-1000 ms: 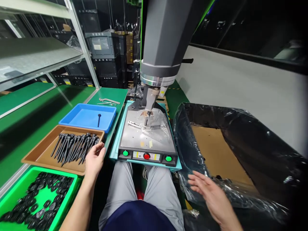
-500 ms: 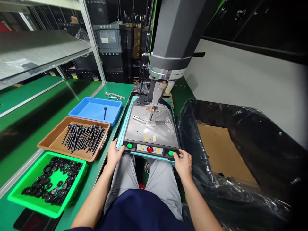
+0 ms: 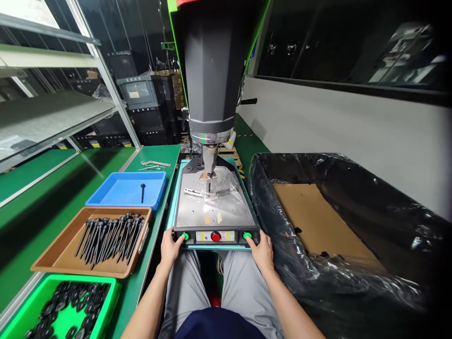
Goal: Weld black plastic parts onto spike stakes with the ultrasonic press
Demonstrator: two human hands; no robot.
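Observation:
In the head view, my left hand (image 3: pixel 171 246) grips the left front corner of the machine base (image 3: pixel 190 238), its thumb on a green button (image 3: pixel 184 236). Around the right corner is my right hand (image 3: pixel 263 252), thumb on the other green button (image 3: pixel 247 235). Between them sits a red button (image 3: pixel 215 236). Above the metal plate (image 3: pixel 190 212), the machine's horn (image 3: pixel 210 160) points down at a small upright fixture (image 3: pixel 209 186) holding a dark part. Whether horn and part touch is hard to tell. Clear plastic film (image 3: pixel 228 181) lies beside the fixture.
Left on the green bench are a blue tray (image 3: pixel 122 176) with one black stemmed part, a brown tray (image 3: pixel 56 245) of similar parts, and a green tray (image 3: pixel 111 301) of small black pieces. A wrench (image 3: pixel 155 164) lies behind. Right stands a black-lined bin (image 3: pixel 261 202).
Both thumbs have moved onto the green buttons, and my hands have closed in around the base corners. The camera view has swung to the right and up.

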